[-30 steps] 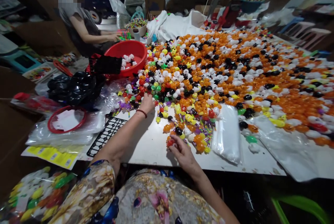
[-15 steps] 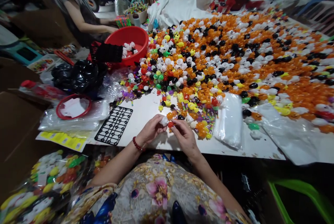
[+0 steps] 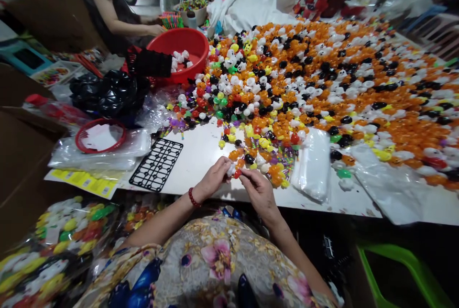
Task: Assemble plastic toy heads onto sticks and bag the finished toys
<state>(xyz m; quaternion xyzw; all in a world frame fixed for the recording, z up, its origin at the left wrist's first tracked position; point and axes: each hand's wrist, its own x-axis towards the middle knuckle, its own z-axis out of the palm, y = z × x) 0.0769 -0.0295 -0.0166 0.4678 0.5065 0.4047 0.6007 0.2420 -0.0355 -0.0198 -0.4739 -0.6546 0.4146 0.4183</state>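
My left hand (image 3: 216, 177), with a beaded bracelet at the wrist, pinches a small white plastic figure (image 3: 230, 170) above the table's front edge. Fingertips of my right hand (image 3: 256, 187) close on a small red piece (image 3: 237, 173) right beside the white one. Whether the two pieces are joined, I cannot tell. Just beyond my hands lie loose orange, black and yellow figures (image 3: 277, 174). A black plastic grid (image 3: 157, 164) lies flat on the white table (image 3: 193, 155), left of my left hand.
A large heap of colourful figures (image 3: 322, 73) covers the table's far side. Plastic bags (image 3: 311, 164) lie to the right. A red basin (image 3: 195, 54), a red basket (image 3: 81, 141) and black bags (image 3: 107, 93) stand left. Another person's arm (image 3: 111, 18) reaches toward the basin.
My hands have shifted slightly right in the picture, still holding the white and red pieces together. The white piece now sits deeper in my left fingers. The camera view has moved a little.
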